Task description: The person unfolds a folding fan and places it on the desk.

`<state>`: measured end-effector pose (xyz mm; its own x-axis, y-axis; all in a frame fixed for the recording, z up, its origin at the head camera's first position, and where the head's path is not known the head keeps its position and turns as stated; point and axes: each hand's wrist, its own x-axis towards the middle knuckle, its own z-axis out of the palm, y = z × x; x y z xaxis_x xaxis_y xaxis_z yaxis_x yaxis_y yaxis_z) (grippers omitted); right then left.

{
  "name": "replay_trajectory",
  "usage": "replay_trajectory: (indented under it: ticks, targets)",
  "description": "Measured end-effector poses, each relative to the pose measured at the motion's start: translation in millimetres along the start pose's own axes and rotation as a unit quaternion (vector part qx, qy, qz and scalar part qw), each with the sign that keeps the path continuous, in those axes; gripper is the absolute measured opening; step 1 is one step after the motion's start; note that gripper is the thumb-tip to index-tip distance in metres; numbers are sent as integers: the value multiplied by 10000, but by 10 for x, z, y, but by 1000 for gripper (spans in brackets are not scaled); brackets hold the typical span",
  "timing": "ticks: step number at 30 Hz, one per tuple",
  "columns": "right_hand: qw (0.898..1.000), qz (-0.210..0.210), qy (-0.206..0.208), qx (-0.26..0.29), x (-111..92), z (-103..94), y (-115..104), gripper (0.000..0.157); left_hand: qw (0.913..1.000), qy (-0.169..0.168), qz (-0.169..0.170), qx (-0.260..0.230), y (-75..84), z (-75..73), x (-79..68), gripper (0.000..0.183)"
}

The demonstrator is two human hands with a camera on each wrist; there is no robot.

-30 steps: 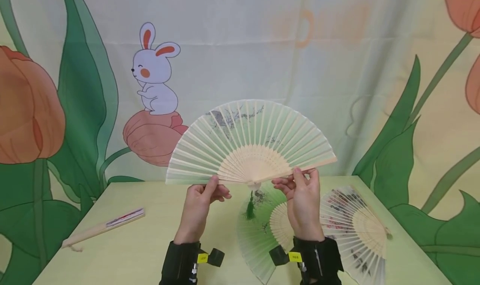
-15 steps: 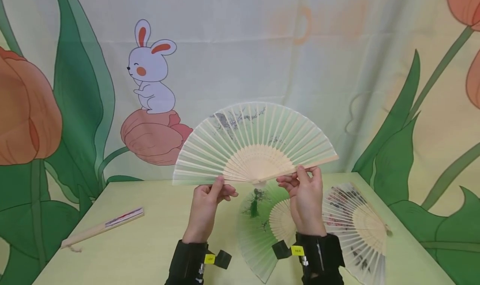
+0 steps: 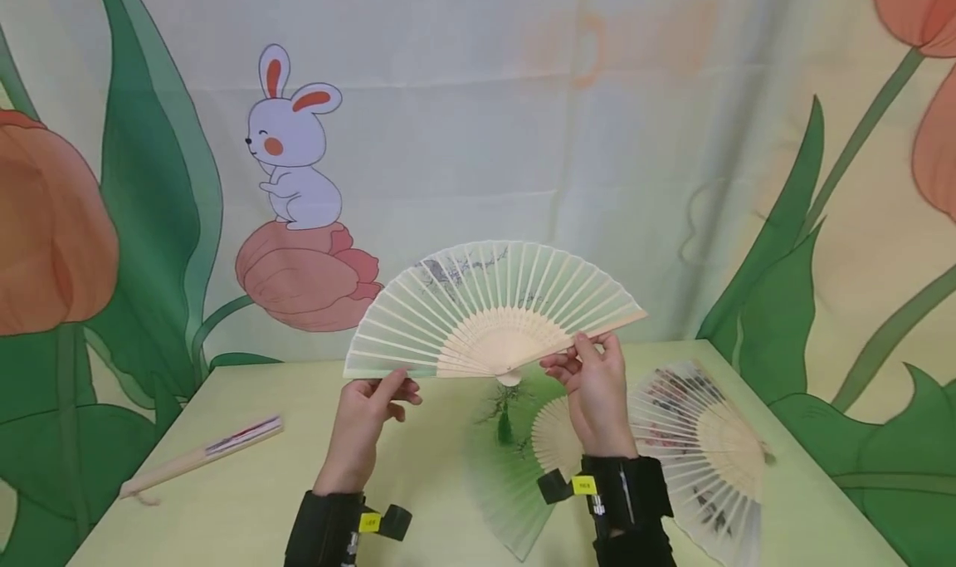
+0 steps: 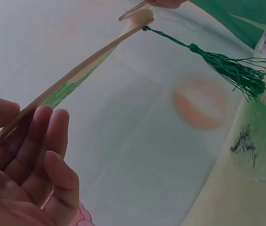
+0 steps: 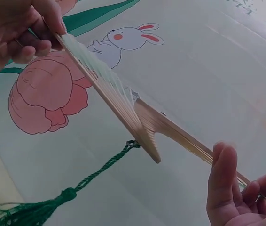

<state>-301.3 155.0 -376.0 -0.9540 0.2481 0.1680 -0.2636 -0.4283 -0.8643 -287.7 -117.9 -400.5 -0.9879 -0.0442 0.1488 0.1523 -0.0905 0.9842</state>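
The open fan (image 3: 493, 314) now sits lower mid-frame; left hand (image 3: 366, 413) has slid outward, both grips pinching its outer ribs with right hand (image 3: 593, 384).

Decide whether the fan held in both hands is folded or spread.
Spread: the fan shows its ribs splayed in a half circle between the left hand and right hand.

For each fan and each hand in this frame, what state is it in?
Held fan: fully spread, in the air, tassel hanging from the pivot.
Green fan: spread, flat on the table.
White fan: spread, flat on the table.
Folded fan: closed, lying at the table's left.
Left hand: pinches the held fan's left outer rib.
Right hand: pinches its right outer rib.
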Motion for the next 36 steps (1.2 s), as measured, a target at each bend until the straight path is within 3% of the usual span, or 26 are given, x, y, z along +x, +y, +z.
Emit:
replay_trajectory:
  ticks: [7, 14, 21, 25, 32, 36]
  targets:
    - [9978, 490, -293, -343, 239, 120, 243, 13, 9938, 414, -903, 499, 50, -545, -103, 35]
    - [9895, 1113, -582, -718, 462, 242, 617, 18, 9761, 207, -1694, 1347, -85, -802, -311, 27]
    - [9786, 1679, -587, -1038, 655, 246, 853, 20, 9620, -706, -1828, 1901, -279, -864, -405, 31]
    - [9707, 1962, -658, -1219, 713, 257, 1034, 19, 9550, -1015, -1918, 2025, -366, -944, -440, 34]
    - [9574, 1919, -873, -1972, 713, 260, 1267, 21, 9422, -1807, -1880, 2105, -531, -1013, -524, 33]
    - [9471, 2004, -977, -2308, 690, 286, 1377, 23, 9331, -2080, -2033, 2114, -605, -1049, -606, 36]
